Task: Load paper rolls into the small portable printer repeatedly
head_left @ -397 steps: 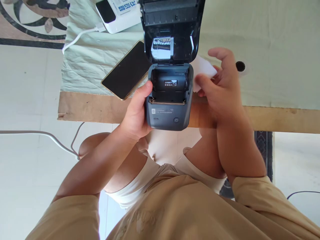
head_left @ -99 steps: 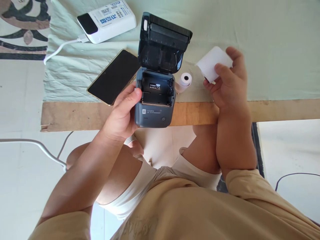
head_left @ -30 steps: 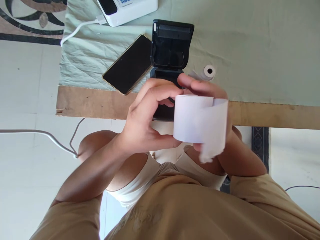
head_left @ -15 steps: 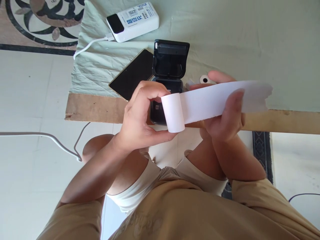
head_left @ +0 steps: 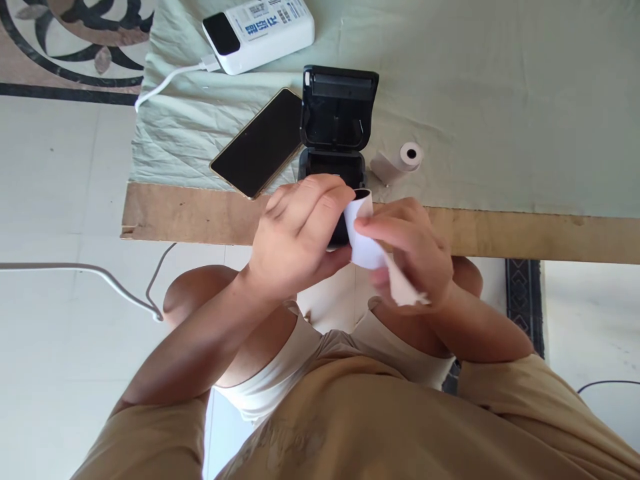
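My left hand [head_left: 303, 233] is closed on a white paper roll [head_left: 364, 241], fingers at its top end and thumb near the bottom. My right hand [head_left: 420, 253] is wrapped against the roll's other side, its fingers on the paper. A loose, torn-edged tail of paper hangs below the right fingers, slightly blurred. Just behind the hands stands a small black printer [head_left: 339, 110] with its lid raised; my left hand and the roll cover much of its lower body. Farther right, a second, smaller paper roll [head_left: 397, 163] lies on the cloth with a bit of paper unrolled.
Left of the printer lies a dark-screened phone [head_left: 257, 143]. A white power bank [head_left: 280, 37] with a plugged-in cable [head_left: 167, 83] sits farther back. Green cloth [head_left: 500, 120] covers the table, whose wooden front edge [head_left: 190, 213] shows. Another cable [head_left: 90, 269] runs at the left.
The long strip of paper stretched out to the right has been drawn in close to the roll. My right hand has moved left to the roll, uncovering the second roll.
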Action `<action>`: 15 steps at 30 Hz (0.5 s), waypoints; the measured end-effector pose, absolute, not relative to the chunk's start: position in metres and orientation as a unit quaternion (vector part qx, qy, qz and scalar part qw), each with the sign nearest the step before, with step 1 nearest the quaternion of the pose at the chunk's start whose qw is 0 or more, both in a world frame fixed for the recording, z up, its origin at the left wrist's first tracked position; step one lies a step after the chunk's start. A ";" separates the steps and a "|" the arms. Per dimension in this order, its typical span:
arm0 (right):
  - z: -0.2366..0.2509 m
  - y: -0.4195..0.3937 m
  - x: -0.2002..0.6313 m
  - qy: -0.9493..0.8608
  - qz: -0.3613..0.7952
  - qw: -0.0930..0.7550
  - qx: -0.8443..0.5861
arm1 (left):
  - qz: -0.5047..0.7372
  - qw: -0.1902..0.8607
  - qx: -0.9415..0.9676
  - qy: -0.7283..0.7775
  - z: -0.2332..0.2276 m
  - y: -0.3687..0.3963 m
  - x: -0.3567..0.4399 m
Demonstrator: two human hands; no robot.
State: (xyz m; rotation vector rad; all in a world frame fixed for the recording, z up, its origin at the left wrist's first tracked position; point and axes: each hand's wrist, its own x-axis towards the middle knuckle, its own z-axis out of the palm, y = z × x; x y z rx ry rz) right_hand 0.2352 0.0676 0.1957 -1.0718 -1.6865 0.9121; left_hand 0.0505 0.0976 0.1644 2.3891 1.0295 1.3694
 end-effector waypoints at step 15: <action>0.192 0.071 0.238 -0.654 0.364 0.528 -0.401 | 0.382 0.274 0.749 0.467 0.194 0.084 0.072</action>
